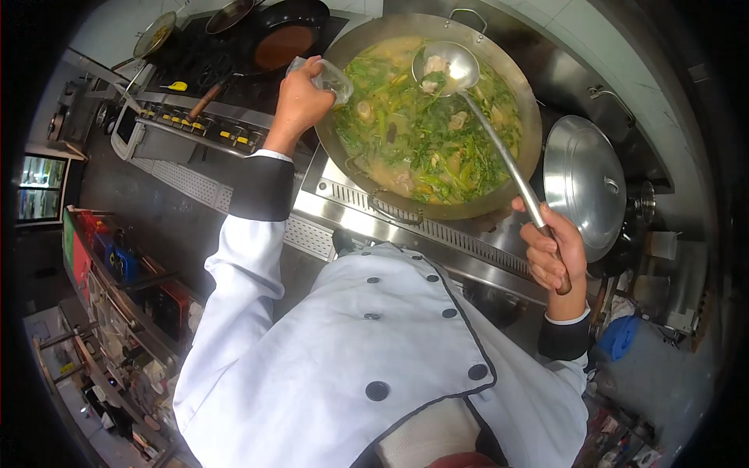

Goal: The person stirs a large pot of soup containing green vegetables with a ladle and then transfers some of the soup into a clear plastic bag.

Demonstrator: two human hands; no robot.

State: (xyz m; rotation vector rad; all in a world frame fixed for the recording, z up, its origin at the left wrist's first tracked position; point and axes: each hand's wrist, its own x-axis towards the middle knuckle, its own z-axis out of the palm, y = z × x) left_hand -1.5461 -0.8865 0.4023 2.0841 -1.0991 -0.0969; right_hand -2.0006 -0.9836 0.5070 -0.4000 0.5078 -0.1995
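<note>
Before me stands a large wide metal pan (pixel 526 117) full of soup (pixel 433 140) with leafy greens and pieces of meat. My left hand (pixel 304 96) grips a clear plastic container (pixel 336 82) over the pan's left rim. What the container holds is hard to make out. My right hand (pixel 553 245) is wrapped around the wooden-ended handle of a long metal ladle (pixel 500 143). The ladle's bowl is over the far side of the soup, with a few pieces of meat (pixel 436 67) and some greens in it.
A domed metal lid (pixel 585 187) leans right of the pan. Left of it, a black wok (pixel 287 44) with reddish-brown liquid sits on the range, its wooden handle (pixel 206 100) jutting toward me. A strainer (pixel 155 35) lies farther left. A slotted steel edge (pixel 456 234) runs in front.
</note>
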